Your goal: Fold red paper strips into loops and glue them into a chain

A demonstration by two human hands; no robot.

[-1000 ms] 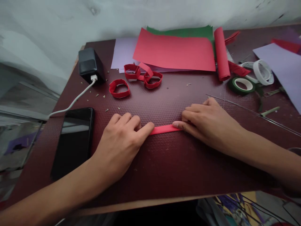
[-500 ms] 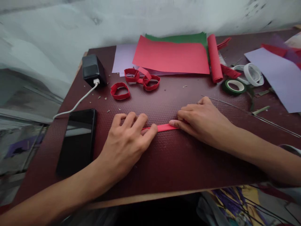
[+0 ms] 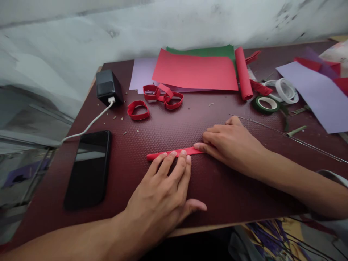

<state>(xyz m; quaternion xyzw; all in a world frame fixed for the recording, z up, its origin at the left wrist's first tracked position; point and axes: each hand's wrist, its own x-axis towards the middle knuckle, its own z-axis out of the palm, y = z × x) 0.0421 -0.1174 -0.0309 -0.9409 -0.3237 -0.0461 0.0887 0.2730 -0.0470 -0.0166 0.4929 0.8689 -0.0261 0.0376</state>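
A narrow folded red paper strip (image 3: 154, 156) lies flat across the middle of the dark red table. The fingertips of my left hand (image 3: 164, 192) press down along the strip, fingers stretched out and thumb spread to the right. At the strip's right end, my right hand (image 3: 227, 139) is closed, its thumb on top of the paper and the other fingers curled. That end is hidden under the hand. Farther back sit a single red paper ring (image 3: 138, 115) and a pair of linked red paper loops (image 3: 173, 106).
A black phone (image 3: 88, 174) and a black power adapter (image 3: 108, 87) with a white cable (image 3: 89, 126) are at left. Behind lie red sheets (image 3: 198, 72) and a red paper roll (image 3: 243, 74). Green tape (image 3: 266, 105), thin wires (image 3: 299, 139) and lilac paper (image 3: 318, 94) are at right.
My left hand has gone from curled fingers round the strip's left part to outstretched fingers pressing it from the near side, uncovering its left end. My right hand stays at the right end.
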